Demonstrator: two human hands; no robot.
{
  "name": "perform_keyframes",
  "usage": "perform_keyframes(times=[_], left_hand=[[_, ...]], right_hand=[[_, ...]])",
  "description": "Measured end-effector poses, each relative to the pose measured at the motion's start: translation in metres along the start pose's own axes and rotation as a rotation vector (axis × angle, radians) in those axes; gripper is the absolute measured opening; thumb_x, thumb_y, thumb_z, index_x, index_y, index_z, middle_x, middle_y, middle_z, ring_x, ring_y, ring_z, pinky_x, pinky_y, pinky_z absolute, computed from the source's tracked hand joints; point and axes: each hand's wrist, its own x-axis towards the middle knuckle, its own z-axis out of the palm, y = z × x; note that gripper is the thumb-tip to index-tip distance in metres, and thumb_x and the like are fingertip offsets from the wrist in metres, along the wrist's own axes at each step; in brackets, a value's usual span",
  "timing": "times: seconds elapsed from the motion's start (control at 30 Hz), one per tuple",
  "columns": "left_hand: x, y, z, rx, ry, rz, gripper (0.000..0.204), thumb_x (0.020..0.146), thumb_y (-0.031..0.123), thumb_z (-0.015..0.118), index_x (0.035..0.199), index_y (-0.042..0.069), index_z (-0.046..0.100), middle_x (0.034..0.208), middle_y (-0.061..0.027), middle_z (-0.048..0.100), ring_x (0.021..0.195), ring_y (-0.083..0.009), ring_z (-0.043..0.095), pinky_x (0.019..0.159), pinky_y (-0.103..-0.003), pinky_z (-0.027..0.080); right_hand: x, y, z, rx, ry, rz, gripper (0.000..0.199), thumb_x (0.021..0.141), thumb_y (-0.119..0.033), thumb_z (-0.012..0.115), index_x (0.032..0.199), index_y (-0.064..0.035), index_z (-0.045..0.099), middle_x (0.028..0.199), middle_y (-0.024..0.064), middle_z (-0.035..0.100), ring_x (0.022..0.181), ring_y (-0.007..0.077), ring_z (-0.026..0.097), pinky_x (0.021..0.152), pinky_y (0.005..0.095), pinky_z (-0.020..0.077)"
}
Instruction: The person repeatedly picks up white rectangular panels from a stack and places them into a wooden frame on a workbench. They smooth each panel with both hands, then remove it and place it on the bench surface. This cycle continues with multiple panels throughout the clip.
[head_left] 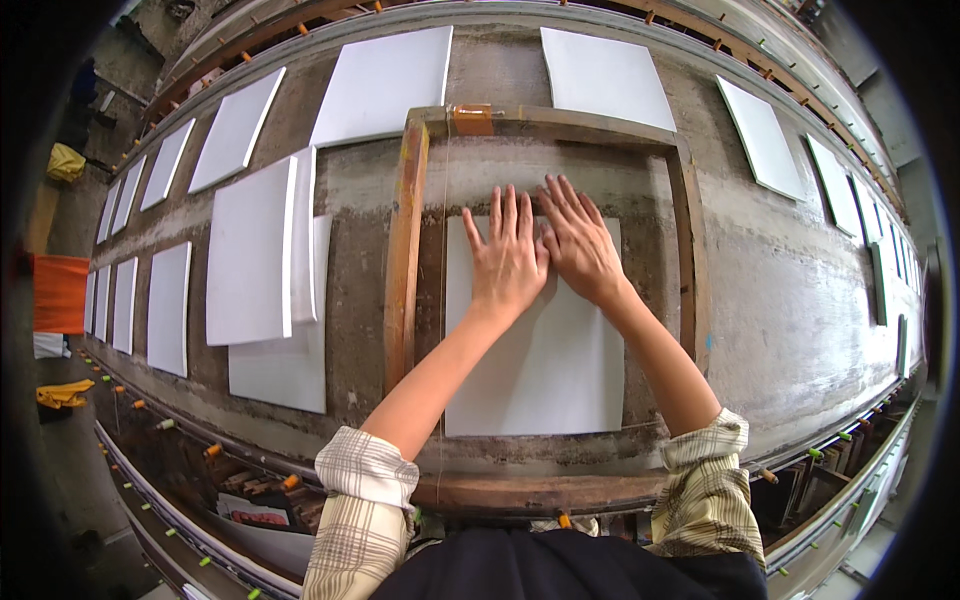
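A white rectangular panel (535, 370) lies flat on the long table, inside a wooden frame (404, 260). My left hand (505, 250) rests palm down on the panel's far part, its fingers stretched past the far edge. Beside it, my right hand (583, 240) lies flat too, fingers extended and the thumbs close together. Neither hand holds anything. A thin string (444, 300) runs down the frame's left side from an orange-brown block (472, 119) on the far bar.
Left of the frame, a pile of white panels (252, 255) overlaps another panel (280, 370). More panels stand in rows along the table (770, 290), far side and both ends. Coloured pegs (213, 450) line the rails. Orange cloth (58, 293) hangs at far left.
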Motion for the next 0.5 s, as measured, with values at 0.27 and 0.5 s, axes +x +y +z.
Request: perform_keyframes(times=[0.27,0.5], left_hand=[[-0.048,0.008,-0.011,0.011,0.085,-0.211,0.082,0.088,0.047,0.045,0.136,-0.014,0.019,0.143,-0.0315,0.018,0.136,-0.0413,0.011,0.112,-0.048,0.01],[-0.148,0.017,-0.049,0.01,-0.074,0.005,0.091,0.085,0.059,0.043,0.14,-0.008,0.014,0.146,-0.029,0.007,0.137,-0.0424,0.002,0.109,-0.056,0.005]], right_hand=[[-0.036,-0.007,0.006,-0.137,0.186,0.294,0.058,0.093,-0.033,0.039,0.131,0.0102,0.033,0.14,0.0271,0.03,0.134,0.0343,0.024,0.11,0.043,0.0187],[-0.144,-0.049,-0.02,-0.044,-0.018,0.149,0.066,0.094,-0.038,0.037,0.137,0.0087,0.021,0.145,0.0254,0.018,0.138,0.0331,0.013,0.113,0.0428,0.009]])
